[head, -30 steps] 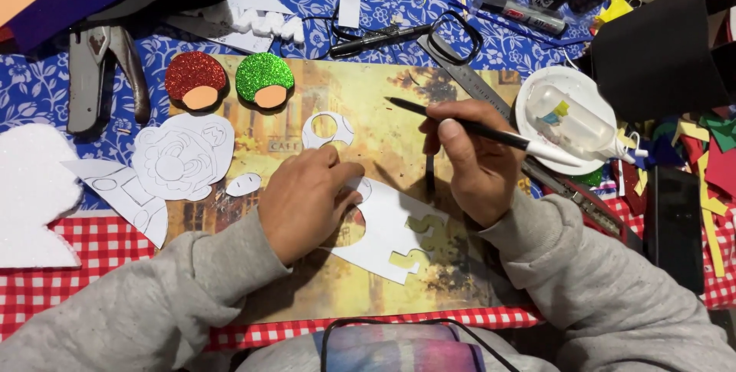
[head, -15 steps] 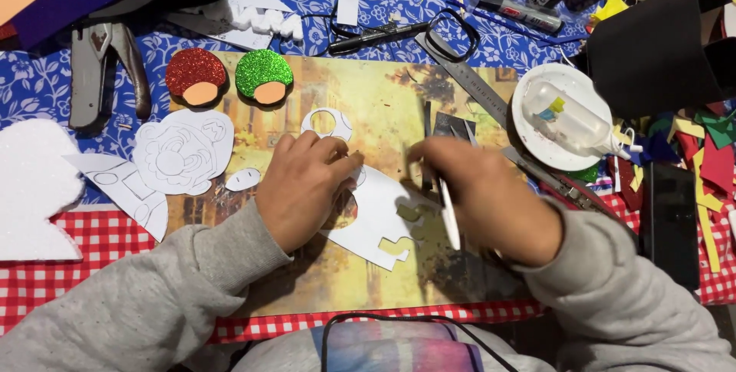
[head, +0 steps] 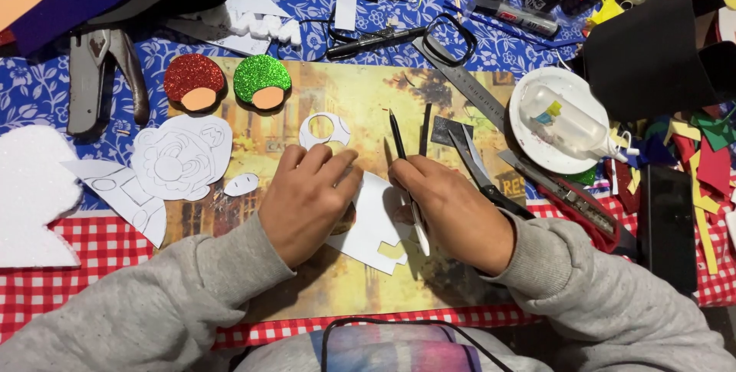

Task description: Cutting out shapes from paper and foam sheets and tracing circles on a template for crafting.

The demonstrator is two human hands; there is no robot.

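My left hand [head: 307, 197] lies flat with its fingers pressing on a white paper cut-out [head: 377, 228] in the middle of a yellowish printed board [head: 360, 92]. My right hand [head: 454, 211] rests on the right edge of the same cut-out. It holds a thin black pen [head: 399, 136] with a white end, its tip pointing away from me. A small white arch-shaped cut-out [head: 323, 128] lies just beyond my left fingers.
A red glitter mushroom [head: 194, 79], a green one [head: 262, 78] and a white face cut-out [head: 180, 157] lie left. Scissors [head: 481, 173], a metal ruler [head: 468, 85], a plate [head: 529, 142] with a glue bottle [head: 563, 121] and coloured scraps [head: 705, 157] lie right. A hole punch [head: 100, 73] sits far left.
My right hand came down from above the board onto the cut-out, and the pen swung from pointing left to pointing away. My left hand shifted slightly on the paper.
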